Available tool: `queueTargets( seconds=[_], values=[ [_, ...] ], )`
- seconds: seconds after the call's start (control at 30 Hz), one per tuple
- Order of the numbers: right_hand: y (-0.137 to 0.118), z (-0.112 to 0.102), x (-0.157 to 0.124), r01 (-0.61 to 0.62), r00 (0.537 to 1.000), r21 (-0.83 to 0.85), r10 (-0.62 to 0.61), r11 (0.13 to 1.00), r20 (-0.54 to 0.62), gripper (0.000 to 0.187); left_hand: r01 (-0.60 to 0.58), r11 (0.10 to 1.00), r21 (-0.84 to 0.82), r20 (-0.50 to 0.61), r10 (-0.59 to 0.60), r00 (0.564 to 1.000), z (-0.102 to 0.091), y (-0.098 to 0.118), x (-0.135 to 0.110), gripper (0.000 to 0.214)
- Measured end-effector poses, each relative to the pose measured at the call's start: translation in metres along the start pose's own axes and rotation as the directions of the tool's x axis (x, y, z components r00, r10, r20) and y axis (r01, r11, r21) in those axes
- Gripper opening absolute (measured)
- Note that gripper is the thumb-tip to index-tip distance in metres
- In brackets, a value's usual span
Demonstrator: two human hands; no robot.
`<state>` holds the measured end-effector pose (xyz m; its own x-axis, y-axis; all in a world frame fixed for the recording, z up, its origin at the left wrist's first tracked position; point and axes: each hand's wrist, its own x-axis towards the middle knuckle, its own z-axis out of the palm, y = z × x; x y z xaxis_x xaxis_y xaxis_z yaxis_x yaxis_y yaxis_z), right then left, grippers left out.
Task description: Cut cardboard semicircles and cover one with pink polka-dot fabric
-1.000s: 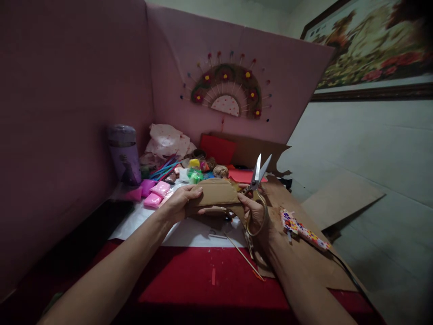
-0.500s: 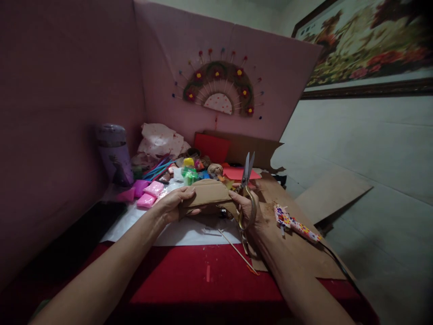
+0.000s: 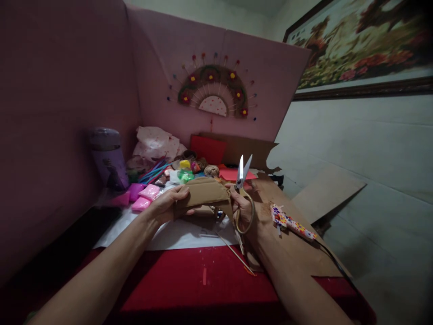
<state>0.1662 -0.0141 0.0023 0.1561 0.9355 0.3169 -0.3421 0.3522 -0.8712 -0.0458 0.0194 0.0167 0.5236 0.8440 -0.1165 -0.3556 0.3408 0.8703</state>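
Left hand (image 3: 171,203) grips the left end of a cardboard piece (image 3: 204,193), held above the red-covered worktop (image 3: 182,289). Right hand (image 3: 242,208) pinches its right end, also holding scissors (image 3: 240,181), blades parted; finger placement in the handles hard to make out. Floral-patterned glue gun (image 3: 292,224) at right.

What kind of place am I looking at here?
Probably a craft corner: there are open scissors, a cardboard piece with a curved edge, and a flower-trimmed arch on the pink panel.
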Motion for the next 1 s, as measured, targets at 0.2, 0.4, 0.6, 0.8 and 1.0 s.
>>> queueTargets(
  seconds=[0.2,0.4,0.6,0.8,1.0],
  values=[
    [-0.009,0.005,-0.009,-0.040,0.997,0.060,0.037,0.997,0.064,0.031,-0.074,0.997,0.037,0.013,0.073,0.997,0.002,0.000,-0.002,0.041],
    [-0.026,0.010,-0.018,0.024,0.996,-0.036,-0.021,0.999,0.087,0.035,-0.181,0.978,0.106,-0.008,0.183,0.983,0.004,-0.001,-0.001,0.035],
    [-0.028,0.006,-0.019,0.173,0.985,-0.279,-0.164,0.945,0.057,0.029,-0.346,0.913,0.217,-0.029,0.361,0.932,0.008,-0.001,-0.004,0.028],
    [-0.027,0.006,-0.018,0.194,0.981,-0.266,-0.183,0.944,0.066,0.031,-0.399,0.879,0.262,-0.013,0.417,0.909,0.009,-0.001,-0.005,0.029],
    [-0.029,0.007,-0.019,0.221,0.975,-0.255,-0.210,0.941,0.070,0.031,-0.423,0.862,0.278,0.017,0.436,0.900,0.010,-0.001,-0.006,0.030]
  ],
)
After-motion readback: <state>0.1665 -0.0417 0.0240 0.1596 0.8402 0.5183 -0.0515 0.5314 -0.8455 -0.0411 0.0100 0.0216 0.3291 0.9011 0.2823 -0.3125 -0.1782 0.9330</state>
